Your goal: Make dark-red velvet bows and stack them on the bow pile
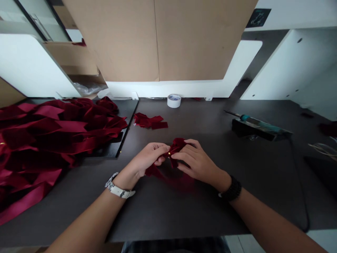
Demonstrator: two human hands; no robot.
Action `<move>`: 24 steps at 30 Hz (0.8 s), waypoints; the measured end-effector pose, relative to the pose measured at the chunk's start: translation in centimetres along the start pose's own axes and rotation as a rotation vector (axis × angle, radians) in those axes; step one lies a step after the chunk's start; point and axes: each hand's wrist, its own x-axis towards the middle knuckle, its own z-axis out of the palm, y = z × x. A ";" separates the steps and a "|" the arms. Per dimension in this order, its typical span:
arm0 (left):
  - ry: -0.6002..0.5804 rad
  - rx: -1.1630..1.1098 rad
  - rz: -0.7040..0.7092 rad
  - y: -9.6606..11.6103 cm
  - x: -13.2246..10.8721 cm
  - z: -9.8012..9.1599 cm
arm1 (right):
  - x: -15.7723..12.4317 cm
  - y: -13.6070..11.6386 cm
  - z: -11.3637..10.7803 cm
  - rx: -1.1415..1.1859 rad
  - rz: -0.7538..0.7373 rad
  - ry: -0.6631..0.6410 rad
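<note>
The red velvet ribbon (176, 147) is largely hidden under the left hand (149, 156) and right hand (197, 162), its lower tail blurred in shadow; a gold speck (170, 154) there is too small to tell; the ribbon heap (52, 130) runs off the left edge, a wire coil (325, 149) off the right

No legible text found. A dark placard (258, 18) on the white panel at upper right of the frame bears a pale mark, unreadable. The tape roll (174, 100) at top centre shows small print on its core, too small to read.
</note>
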 end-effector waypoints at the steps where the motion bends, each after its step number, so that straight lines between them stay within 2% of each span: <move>1: -0.005 -0.002 0.005 -0.1 0.0 0.1 | 0.0 -0.2 0.1 -0.008 -0.013 0.051; 4: 0.023 0.053 0.064 -0.4 0.0 0.7 | 0.1 -0.6 0.0 -0.032 -0.015 0.142; 8: 0.038 0.186 0.154 -0.6 -0.1 1.4 | 0.0 -0.9 -0.6 -0.072 0.001 0.178; 13: 0.055 0.291 0.207 -0.5 -0.3 1.6 | 0.0 -0.5 -1.2 -0.015 -0.025 0.108; 16: 0.060 0.304 0.222 -0.5 -0.4 1.7 | 0.0 -0.2 -1.0 0.059 0.053 0.086; 19: 0.060 0.312 0.281 -0.6 -0.5 1.7 | 0.1 -0.2 -0.5 0.142 0.153 0.156; 24: 0.041 0.403 0.393 -0.7 -0.5 1.3 | 0.3 -0.4 0.0 0.452 0.391 0.224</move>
